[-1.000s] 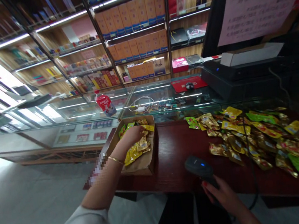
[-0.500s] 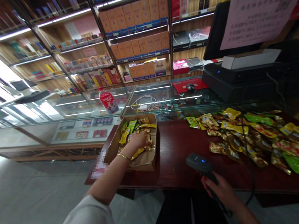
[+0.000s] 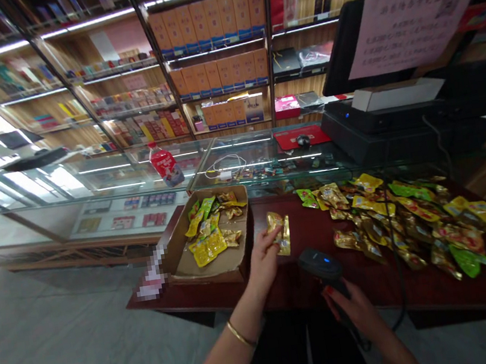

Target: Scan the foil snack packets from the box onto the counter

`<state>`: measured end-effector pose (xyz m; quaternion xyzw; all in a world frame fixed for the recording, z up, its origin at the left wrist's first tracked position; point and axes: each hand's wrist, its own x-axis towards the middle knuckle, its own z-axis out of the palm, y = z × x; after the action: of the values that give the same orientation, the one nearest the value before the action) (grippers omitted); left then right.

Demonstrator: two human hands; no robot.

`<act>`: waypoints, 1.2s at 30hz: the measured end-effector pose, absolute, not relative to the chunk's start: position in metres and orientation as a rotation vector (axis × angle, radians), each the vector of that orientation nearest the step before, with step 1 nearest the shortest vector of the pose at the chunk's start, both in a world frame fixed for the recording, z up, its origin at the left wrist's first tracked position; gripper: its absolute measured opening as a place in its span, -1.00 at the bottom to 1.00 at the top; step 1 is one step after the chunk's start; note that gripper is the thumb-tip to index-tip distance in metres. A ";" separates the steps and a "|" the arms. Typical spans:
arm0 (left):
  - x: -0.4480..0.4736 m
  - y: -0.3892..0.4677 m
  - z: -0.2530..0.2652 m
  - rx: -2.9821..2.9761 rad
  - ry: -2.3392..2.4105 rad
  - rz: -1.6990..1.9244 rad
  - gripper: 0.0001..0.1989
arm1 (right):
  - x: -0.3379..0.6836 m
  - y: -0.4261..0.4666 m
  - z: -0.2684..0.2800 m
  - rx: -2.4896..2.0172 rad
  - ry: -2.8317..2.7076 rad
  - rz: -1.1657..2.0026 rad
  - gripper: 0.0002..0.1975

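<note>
Over the dark red table (image 3: 281,286), my left hand (image 3: 265,256) is closed on a gold snack packet (image 3: 284,238), just right of the cardboard box. My right hand (image 3: 349,300) grips the handle of a black barcode scanner (image 3: 321,263), whose head shows a blue light and points toward the packet. The open cardboard box (image 3: 183,270) holds several yellow, green and gold packets (image 3: 209,245). To the right of the scanner lies a spread pile of gold, yellow and green snack packets (image 3: 382,228).
Behind the table runs a glass display counter (image 3: 204,169) bearing a red-capped bottle (image 3: 165,164), a white cable (image 3: 226,175) and a mouse (image 3: 303,141). At right stands a monitor (image 3: 341,45) with a paper sign. The scanner's black cable (image 3: 396,256) crosses the pile.
My left hand has come out of the cardboard box and moved right with a gold snack packet. My right hand keeps the scanner in nearly the same place. The view has shifted slightly.
</note>
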<state>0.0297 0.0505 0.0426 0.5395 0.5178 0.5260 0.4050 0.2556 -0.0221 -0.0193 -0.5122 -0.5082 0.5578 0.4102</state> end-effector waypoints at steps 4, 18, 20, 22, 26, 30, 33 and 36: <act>0.051 0.052 -0.014 1.308 1.333 1.322 -0.45 | 0.257 -0.023 -0.019 -1.266 -1.309 1.419 -0.45; 0.048 0.055 -0.024 1.318 1.405 1.333 -0.36 | 0.254 -0.020 -0.018 -1.238 -1.202 1.449 -0.46; 0.048 0.055 -0.023 1.321 1.409 1.328 -0.36 | 0.254 -0.021 -0.017 -1.235 -1.180 1.460 -0.45; 0.047 0.056 -0.022 1.308 1.411 1.332 -0.37 | 0.254 -0.021 -0.018 -1.229 -1.163 1.467 -0.45; 0.046 0.056 -0.024 1.281 1.418 1.343 -0.42 | 0.255 -0.021 -0.021 -1.218 -1.139 1.472 -0.46; 0.046 0.055 -0.024 1.246 1.370 1.358 -0.45 | 0.256 -0.018 -0.023 -1.189 -1.128 1.443 -0.44; 0.048 0.067 -0.017 1.224 1.329 1.288 -0.47 | 0.256 -0.017 -0.023 -1.167 -1.125 1.435 -0.47; 0.062 0.097 0.003 1.262 1.261 1.182 -0.45 | 0.255 -0.016 -0.024 -1.161 -1.118 1.445 -0.48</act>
<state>0.0619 0.0974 0.0033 0.5171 0.5168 0.4847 0.4802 0.2554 -0.0162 -0.0242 -0.4738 -0.4560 0.5893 0.4693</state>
